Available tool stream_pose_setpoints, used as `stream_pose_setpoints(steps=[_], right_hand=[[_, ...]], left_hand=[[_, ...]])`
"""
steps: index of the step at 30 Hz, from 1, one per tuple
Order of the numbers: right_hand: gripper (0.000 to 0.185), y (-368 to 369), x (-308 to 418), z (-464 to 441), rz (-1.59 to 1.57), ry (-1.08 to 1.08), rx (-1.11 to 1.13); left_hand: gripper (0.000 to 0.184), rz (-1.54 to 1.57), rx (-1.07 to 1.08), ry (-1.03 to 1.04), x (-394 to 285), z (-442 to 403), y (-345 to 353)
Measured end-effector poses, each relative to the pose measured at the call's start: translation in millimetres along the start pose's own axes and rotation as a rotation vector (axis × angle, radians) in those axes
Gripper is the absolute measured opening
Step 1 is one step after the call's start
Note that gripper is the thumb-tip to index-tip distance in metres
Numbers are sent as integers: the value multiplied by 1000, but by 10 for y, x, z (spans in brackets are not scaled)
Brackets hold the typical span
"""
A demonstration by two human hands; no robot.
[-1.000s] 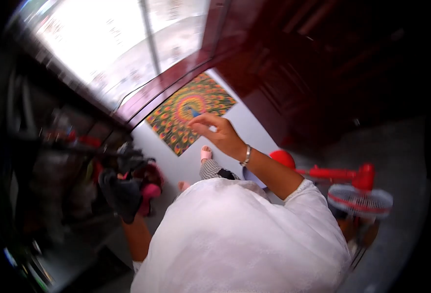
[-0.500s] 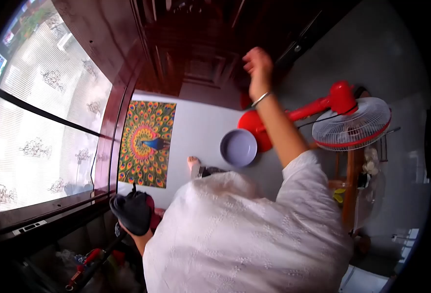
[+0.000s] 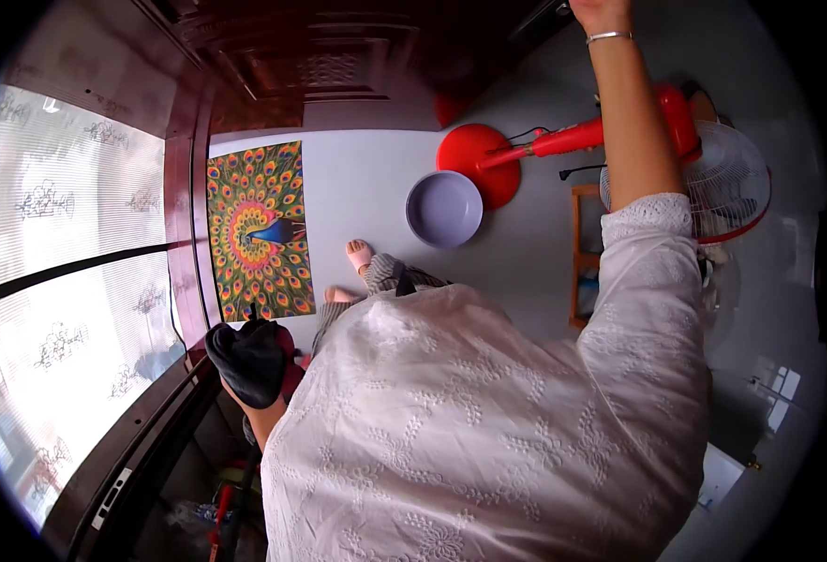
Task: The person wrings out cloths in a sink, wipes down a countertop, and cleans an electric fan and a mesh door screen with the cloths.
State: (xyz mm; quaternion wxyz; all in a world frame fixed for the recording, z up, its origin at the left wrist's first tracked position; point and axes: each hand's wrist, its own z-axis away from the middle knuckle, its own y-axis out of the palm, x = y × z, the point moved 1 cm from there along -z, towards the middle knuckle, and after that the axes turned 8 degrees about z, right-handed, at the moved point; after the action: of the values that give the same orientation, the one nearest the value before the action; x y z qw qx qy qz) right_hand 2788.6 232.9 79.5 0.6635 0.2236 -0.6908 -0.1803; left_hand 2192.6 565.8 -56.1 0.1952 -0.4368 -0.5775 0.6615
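Note:
My left hand (image 3: 252, 412) is at the lower left, mostly covered by a dark grey, soft-looking cloth bundle (image 3: 249, 361) that it holds. A maroon piece (image 3: 291, 370) shows at the bundle's right side. My right arm is stretched up to the top edge of the view. Only the wrist end of my right hand (image 3: 605, 13) shows there, above a silver bangle (image 3: 610, 36); its fingers are out of frame. The red stand fan (image 3: 568, 139) is below and beside that arm, partly behind it.
A purple-grey basin (image 3: 444, 209) sits on the floor by the fan's round base. A peacock mat (image 3: 259, 234) lies at the dark red door frame (image 3: 181, 215), beside patterned glass (image 3: 67, 328). A wooden rack (image 3: 582, 253) stands right; dark red panelling (image 3: 329, 66) is ahead.
My right arm has swung up and to the right, taking the hand mostly out of view. The view has shifted, and both feet now show. The bundle stays in my left hand.

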Motion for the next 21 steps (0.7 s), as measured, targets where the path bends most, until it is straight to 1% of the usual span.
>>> stream_pose_setpoints(steps=[1,2,3,4,5,6,7,8,10,11,12,14,15,16,18,20,21], right_hand=[[71,3,-8,-91,94,-9,-19],[66,6,-31,-157,188,-17,-35],[56,-5,-75,-196,448,-16,-89],[47,-3,-112,-221,708,-14,-141],[45,-74,-183,-279,1050,-223,-38],[43,41,-213,-127,1385,-440,76],[44,91,-183,71,1836,-641,23],[49,184,-189,201,1983,-562,20],[51,108,-263,194,2087,-626,40],[57,103,-277,179,2129,-511,68],[57,75,-318,154,2137,-509,72],[63,-20,-455,29,2244,-556,54],[63,-58,-477,-22,2248,-547,54],[66,-48,-472,-30,2259,-514,76],[68,-66,-426,-36,2276,-469,89],[70,-23,-384,7,2239,-423,141],[70,-10,-367,40,2248,-409,135]], left_hand=[[32,68,-31,-108,67,-15,41],[32,69,-25,-104,147,-36,62],[38,-6,4,-2,226,-49,79],[41,-41,22,51,269,-45,88],[44,-75,39,104,312,-40,98],[43,-33,58,71,347,-46,95],[43,-9,62,56,385,-77,95],[43,14,66,41,427,-107,96],[42,87,-11,-5,468,-171,73],[42,123,-52,-25,475,-208,55],[42,156,-98,-42,485,-240,21],[33,214,-28,-179,489,-255,-97],[33,211,-21,-178,601,-220,-73],[27,74,24,7,693,-208,-66],[21,-61,78,202,821,-160,6],[13,220,107,-170,751,-128,-16],[13,221,120,-164,780,-155,-5]])
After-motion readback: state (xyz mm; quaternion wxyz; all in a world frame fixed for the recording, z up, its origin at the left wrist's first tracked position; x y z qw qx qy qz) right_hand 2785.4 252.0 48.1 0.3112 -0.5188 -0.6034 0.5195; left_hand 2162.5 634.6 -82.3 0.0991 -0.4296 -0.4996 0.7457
